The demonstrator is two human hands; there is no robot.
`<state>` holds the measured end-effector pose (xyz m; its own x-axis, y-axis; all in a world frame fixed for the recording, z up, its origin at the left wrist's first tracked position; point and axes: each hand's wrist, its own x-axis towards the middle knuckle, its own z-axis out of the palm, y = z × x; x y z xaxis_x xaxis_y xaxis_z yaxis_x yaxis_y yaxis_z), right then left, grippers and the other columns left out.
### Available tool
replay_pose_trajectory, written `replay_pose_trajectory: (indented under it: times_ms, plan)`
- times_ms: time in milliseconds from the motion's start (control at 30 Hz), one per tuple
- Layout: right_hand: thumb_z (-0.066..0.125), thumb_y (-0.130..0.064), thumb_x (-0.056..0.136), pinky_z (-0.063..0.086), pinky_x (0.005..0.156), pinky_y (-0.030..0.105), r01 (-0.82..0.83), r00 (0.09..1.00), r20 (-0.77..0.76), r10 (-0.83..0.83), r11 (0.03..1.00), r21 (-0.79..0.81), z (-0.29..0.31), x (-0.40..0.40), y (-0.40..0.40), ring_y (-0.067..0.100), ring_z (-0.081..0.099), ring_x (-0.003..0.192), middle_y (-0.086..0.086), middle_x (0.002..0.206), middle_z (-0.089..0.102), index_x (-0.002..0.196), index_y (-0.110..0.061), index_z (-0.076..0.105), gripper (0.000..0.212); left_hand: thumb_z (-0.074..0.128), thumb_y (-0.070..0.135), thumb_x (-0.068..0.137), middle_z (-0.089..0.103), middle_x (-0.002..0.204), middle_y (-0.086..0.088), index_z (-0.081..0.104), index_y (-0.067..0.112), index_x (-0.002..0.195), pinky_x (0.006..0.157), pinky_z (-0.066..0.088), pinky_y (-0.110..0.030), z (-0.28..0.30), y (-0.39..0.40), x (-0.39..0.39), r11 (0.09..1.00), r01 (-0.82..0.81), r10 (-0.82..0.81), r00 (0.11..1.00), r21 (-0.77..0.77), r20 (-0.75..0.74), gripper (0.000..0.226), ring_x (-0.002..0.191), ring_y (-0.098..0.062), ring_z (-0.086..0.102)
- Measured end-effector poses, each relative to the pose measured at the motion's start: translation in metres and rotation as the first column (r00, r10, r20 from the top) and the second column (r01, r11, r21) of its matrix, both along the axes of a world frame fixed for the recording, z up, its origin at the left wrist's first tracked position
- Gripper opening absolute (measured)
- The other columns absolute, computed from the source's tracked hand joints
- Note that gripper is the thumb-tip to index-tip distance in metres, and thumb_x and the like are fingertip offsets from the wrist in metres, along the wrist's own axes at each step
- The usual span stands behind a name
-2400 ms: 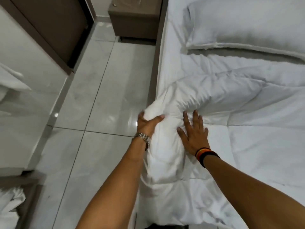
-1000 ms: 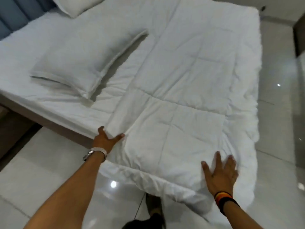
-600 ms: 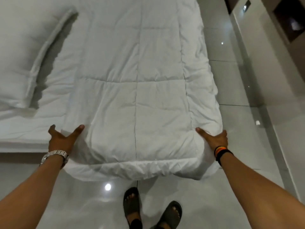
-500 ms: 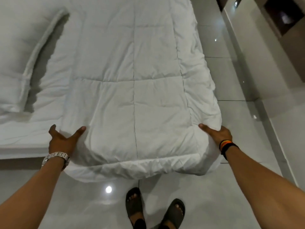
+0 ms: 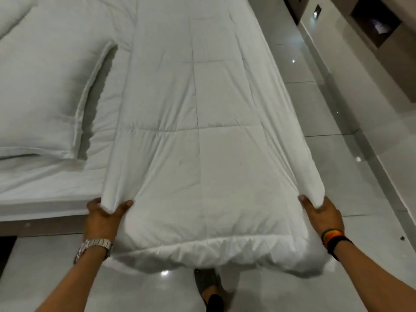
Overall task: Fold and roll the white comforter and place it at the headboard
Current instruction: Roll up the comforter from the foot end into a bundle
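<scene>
**Both hands now grip the comforter's near end**

Far on the left, a pillow (image 5: 42,91) lies on the bed (image 5: 45,188), just beside the long folded comforter (image 5: 202,143). It does not look like it is in the way.

The left hand (image 5: 102,218) used to lie flat and open on the comforter's left edge. Now its thumb and fingers are closed around that edge, and the cloth bunches up between them.

In the middle, the comforter lies as a long strip across the bed. Its near end (image 5: 209,253) hangs past the bed's side, over the floor (image 5: 360,176). That end now looks lifted and puffed up a little, not lying flat.

The right hand (image 5: 324,216) has changed too. It was pressed against the right side; now it is clamped on the right corner, with the cloth pinched and standing up above it.

So the smoothing seems done and the rolling can likely start from this end. The folding looks finished, but the roll is not made yet, and the comforter is not at the headboard, which cannot be seen here.
</scene>
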<state>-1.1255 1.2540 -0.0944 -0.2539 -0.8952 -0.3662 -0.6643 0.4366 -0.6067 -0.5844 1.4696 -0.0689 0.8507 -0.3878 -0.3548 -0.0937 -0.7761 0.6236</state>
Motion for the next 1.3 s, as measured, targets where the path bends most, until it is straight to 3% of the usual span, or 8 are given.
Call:
replay_pose_trajectory:
  times_ms: [200, 300, 433, 667, 767, 1000, 1133, 1300]
  plan:
    - [0.079, -0.064, 0.081, 0.032, 0.124, 0.054, 0.237, 0.960, 0.098, -0.263, 0.947, 0.216, -0.043, -0.008, 0.041, 0.042, 0.039, 0.151, 0.019, 0.168, 0.034, 0.167, -0.012, 0.019, 0.117, 0.063, 0.094, 0.061, 0.043, 0.158, -0.022, 0.000, 0.019, 0.165, 0.116, 0.036, -0.056, -0.048, 0.060, -0.023, 0.988, -0.101, 0.123, 0.971, 0.114, -0.204, 0.142, 0.138, -0.046, 0.048]
    - [0.075, -0.068, 0.082, 0.031, 0.124, 0.055, 0.418, 0.826, 0.196, -0.529, 0.807, 0.418, -0.073, 0.013, 0.091, 0.039, 0.030, 0.156, 0.014, 0.175, 0.019, 0.169, -0.012, 0.003, 0.126, 0.064, 0.080, 0.077, 0.033, 0.164, -0.021, -0.002, 0.020, 0.165, 0.119, 0.031, -0.054, -0.083, 0.074, -0.070, 0.943, -0.318, 0.333, 0.886, 0.101, -0.322, 0.126, 0.143, -0.045, 0.041]
    - [0.067, -0.086, 0.071, 0.044, 0.113, 0.066, 0.335, 0.547, 0.443, -0.710, 0.671, 0.661, -0.122, 0.070, 0.114, 0.039, 0.031, 0.155, 0.013, 0.173, 0.022, 0.167, -0.025, 0.022, 0.122, 0.068, 0.083, 0.065, 0.033, 0.163, -0.020, 0.014, 0.015, 0.163, 0.112, 0.043, -0.057, -0.139, 0.054, -0.132, 0.858, -0.513, 0.426, 0.686, 0.023, -0.591, 0.131, 0.141, -0.042, 0.045]
    - [0.054, -0.093, 0.075, 0.035, 0.121, 0.058, 0.280, 0.227, 0.671, -0.706, 0.707, 0.649, -0.192, 0.124, 0.057, 0.034, 0.036, 0.153, 0.014, 0.169, 0.033, 0.165, -0.027, 0.030, 0.115, 0.062, 0.088, 0.069, 0.049, 0.155, -0.013, 0.040, 0.029, 0.155, 0.112, 0.044, -0.054, -0.220, -0.022, -0.166, 0.658, -0.730, 0.198, 0.406, -0.187, -0.892, 0.107, 0.136, -0.035, 0.053]
    - [0.059, -0.088, 0.076, 0.032, 0.124, 0.057, 0.266, 0.140, 0.713, -0.687, 0.720, 0.641, -0.213, 0.120, 0.045, 0.035, 0.045, 0.147, 0.015, 0.164, 0.043, 0.163, -0.024, 0.032, 0.112, 0.054, 0.081, 0.085, 0.058, 0.144, -0.008, 0.049, 0.036, 0.144, 0.099, 0.054, -0.047, -0.235, -0.044, -0.162, 0.559, -0.783, 0.126, 0.406, -0.273, -0.905, 0.075, 0.124, -0.028, 0.062]
    - [0.072, -0.073, 0.082, 0.043, 0.118, 0.057, 0.338, 0.002, 0.745, -0.668, 0.701, 0.628, -0.206, 0.117, 0.047, 0.037, 0.058, 0.134, 0.014, 0.148, 0.059, 0.150, -0.023, 0.052, 0.087, 0.061, 0.079, 0.082, 0.063, 0.140, -0.002, 0.051, 0.035, 0.145, 0.097, 0.056, -0.047, -0.229, -0.039, -0.150, 0.447, -0.835, 0.146, 0.422, -0.321, -0.895, 0.078, 0.128, -0.026, 0.062]
    - [0.050, -0.053, 0.104, 0.035, 0.125, 0.043, 0.301, -0.129, 0.859, -0.496, 0.805, 0.511, -0.192, 0.121, 0.023, 0.027, 0.055, 0.141, 0.004, 0.150, 0.063, 0.152, -0.025, 0.056, 0.055, 0.060, 0.081, 0.081, 0.064, 0.140, -0.002, 0.055, 0.033, 0.143, 0.103, 0.052, -0.049, -0.218, -0.056, -0.140, 0.388, -0.850, 0.093, 0.421, -0.357, -0.902, 0.078, 0.128, -0.027, 0.062]
    - [0.058, -0.046, 0.102, 0.036, 0.125, 0.045, 0.359, -0.145, 0.863, -0.484, 0.787, 0.502, -0.186, 0.118, 0.010, 0.029, 0.055, 0.143, 0.007, 0.152, 0.061, 0.152, -0.020, 0.057, 0.056, 0.059, 0.075, 0.087, 0.071, 0.134, -0.002, 0.061, 0.029, 0.142, 0.107, 0.051, -0.048, -0.223, -0.065, -0.127, 0.407, -0.824, 0.002, 0.432, -0.394, -0.902, 0.071, 0.124, -0.027, 0.066]
